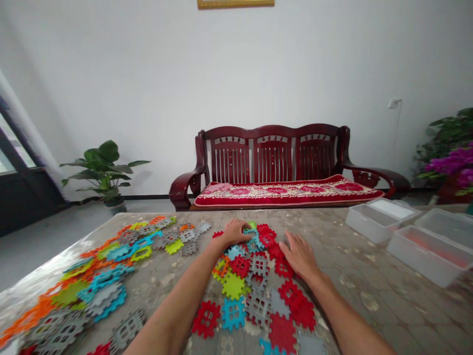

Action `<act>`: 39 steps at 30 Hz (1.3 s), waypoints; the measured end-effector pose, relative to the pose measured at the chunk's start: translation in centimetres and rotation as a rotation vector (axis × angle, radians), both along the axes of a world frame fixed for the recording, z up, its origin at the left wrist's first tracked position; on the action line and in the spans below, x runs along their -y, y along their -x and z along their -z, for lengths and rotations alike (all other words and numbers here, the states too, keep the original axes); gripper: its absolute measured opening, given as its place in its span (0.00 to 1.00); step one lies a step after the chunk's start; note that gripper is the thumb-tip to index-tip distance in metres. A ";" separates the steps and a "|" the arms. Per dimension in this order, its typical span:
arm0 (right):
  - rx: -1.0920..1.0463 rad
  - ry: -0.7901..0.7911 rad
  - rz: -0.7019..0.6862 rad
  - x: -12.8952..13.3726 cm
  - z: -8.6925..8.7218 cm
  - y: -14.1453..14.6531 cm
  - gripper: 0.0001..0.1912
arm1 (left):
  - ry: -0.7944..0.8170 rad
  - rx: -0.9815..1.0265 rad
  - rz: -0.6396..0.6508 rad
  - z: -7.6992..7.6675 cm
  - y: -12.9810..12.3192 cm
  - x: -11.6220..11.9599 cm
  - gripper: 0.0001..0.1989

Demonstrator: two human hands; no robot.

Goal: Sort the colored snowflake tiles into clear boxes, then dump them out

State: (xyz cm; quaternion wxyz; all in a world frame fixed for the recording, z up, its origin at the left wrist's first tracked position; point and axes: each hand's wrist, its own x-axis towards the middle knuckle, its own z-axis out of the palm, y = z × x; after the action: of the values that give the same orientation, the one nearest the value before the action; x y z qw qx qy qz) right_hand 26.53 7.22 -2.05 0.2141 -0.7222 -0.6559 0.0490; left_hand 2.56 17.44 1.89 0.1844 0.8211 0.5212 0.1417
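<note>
My left hand (235, 231) is at the far end of the middle group of toothed plastic pieces, its fingers curled over a blue piece (254, 240) with a window pattern. Spread beside the red pieces (284, 267) on the right of that group, my right hand (300, 254) has its fingers apart and touches their edge. Grey, green, blue and red pieces lie between my forearms, among them a green piece (233, 286) and a blue window piece (233, 313).
Many mixed pieces (105, 278) spread over the left of the table (354, 286). Two clear plastic boxes (424, 251) stand at the right, the nearer with something red inside. Beyond the table is a wooden bench (273, 153) with a red cover.
</note>
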 end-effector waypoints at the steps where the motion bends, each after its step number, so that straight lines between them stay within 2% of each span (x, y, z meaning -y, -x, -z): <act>1: -0.029 -0.020 -0.027 -0.1 0.1 0.2 0.29 | 0.005 0.032 0.033 0.1 -0.2 0.2 0.14; 4: -0.145 -0.091 -0.104 -0.5 0.3 0.9 0.29 | 0.012 0.158 0.079 0.4 -1.2 0.9 0.13; 8: -0.393 -0.186 -0.131 -0.8 0.1 1.4 0.30 | 0.019 0.359 0.057 0.5 -2.4 2.0 0.14; 12: -0.775 -0.231 -0.240 -0.6 -0.7 1.7 0.26 | 0.033 0.542 0.049 -0.7 -2.8 3.8 0.22; 14: -0.851 -0.251 -0.297 -0.3 -1.2 1.6 0.22 | 0.028 0.592 0.030 -1.8 -2.1 5.3 0.23; 17: -0.858 -0.308 -0.265 0.3 -1.4 1.2 0.20 | -0.014 0.599 -0.051 -3.5 1.2 8.8 0.20; 20: -0.825 -0.314 -0.187 0.5 -1.0 0.6 0.22 | -0.091 0.532 -0.175 -3.9 7.2 14.6 0.27; 21: -0.811 -0.307 -0.175 0.5 -0.9 0.5 0.22 | -0.118 0.476 -0.228 -3.6 9.5 16.9 0.30; 24: -0.771 -0.284 -0.167 0.4 -0.4 0.5 0.23 | -0.203 -0.014 -0.507 -1.4 15.4 23.8 0.29; 26: -0.749 -0.258 -0.172 0.3 -0.3 0.7 0.23 | -0.127 -0.246 -0.668 0.2 17.6 26.9 0.30; 27: -0.741 -0.247 -0.180 0.2 -0.2 0.8 0.23 | -0.085 -0.324 -0.698 0.8 18.0 27.8 0.31; 29: -0.732 -0.239 -0.195 0.0 0.0 0.9 0.21 | -0.020 -0.426 -0.737 1.4 17.6 28.5 0.31; 31: -0.733 -0.247 -0.203 -0.2 0.3 0.8 0.20 | 0.009 -0.431 -0.699 1.3 16.1 28.0 0.31; 35: -0.739 -0.256 -0.202 -0.4 0.7 0.6 0.20 | 0.016 -0.204 -0.448 0.6 12.8 25.6 0.30; 37: -0.737 -0.267 -0.208 -0.3 0.7 0.5 0.20 | -0.002 -0.068 -0.290 0.0 12.1 23.7 0.30; 39: -0.726 -0.289 -0.201 -0.3 0.7 0.5 0.20 | -0.070 -0.020 -0.226 -0.8 12.4 21.0 0.29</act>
State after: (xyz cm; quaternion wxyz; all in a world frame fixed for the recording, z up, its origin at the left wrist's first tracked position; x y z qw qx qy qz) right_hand 26.00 7.49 -2.75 0.5254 -0.5524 -0.6052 0.2290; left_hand -9.83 -3.56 2.70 0.1335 0.7645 0.6069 0.1715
